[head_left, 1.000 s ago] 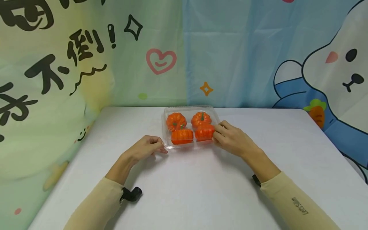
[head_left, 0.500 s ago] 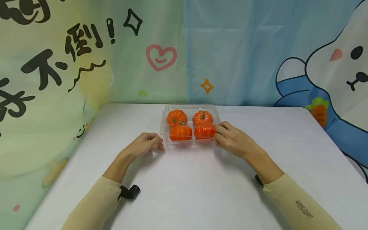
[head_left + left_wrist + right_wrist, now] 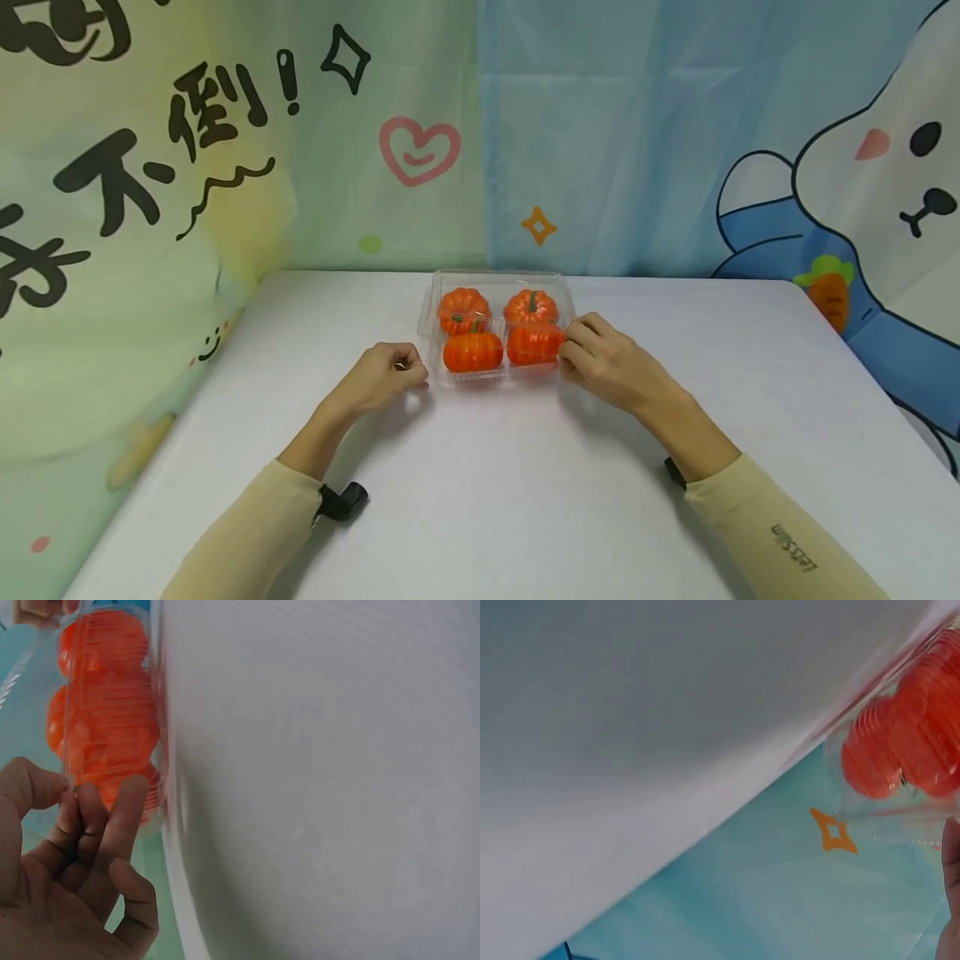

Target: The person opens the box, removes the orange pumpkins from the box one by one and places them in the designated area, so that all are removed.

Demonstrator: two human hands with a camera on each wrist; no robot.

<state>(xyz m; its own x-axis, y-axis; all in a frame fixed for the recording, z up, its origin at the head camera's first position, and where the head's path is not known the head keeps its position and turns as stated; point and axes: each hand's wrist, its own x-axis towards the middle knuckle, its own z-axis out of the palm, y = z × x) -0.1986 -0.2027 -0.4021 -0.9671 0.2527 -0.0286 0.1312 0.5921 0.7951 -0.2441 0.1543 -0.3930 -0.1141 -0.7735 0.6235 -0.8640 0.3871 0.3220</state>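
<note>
A clear plastic clamshell box (image 3: 495, 275) lies at the far side of the table, with several small orange pumpkins (image 3: 472, 352) in it. Green stems show on some of them. My left hand (image 3: 381, 375) is at the box's near left corner. In the left wrist view, its thumb and index finger pinch the clear plastic edge (image 3: 69, 746), while the other fingers stand off loosely. On the right side, my right hand (image 3: 611, 362) holds the box's edge beside the near right pumpkin (image 3: 535, 343) with bent fingers. Only a fingertip (image 3: 951, 847) of that hand shows in the right wrist view.
The white table (image 3: 510, 500) runs up to a printed cloth backdrop (image 3: 600, 150) just behind the box. Both forearms wear beige sleeves, and a black wrist camera (image 3: 343, 502) sticks out beside the left one.
The left hand's thumb and index finger have closed together at the box's left corner. The clear edge over the left pumpkins has risen slightly. My right hand stays at the right edge.
</note>
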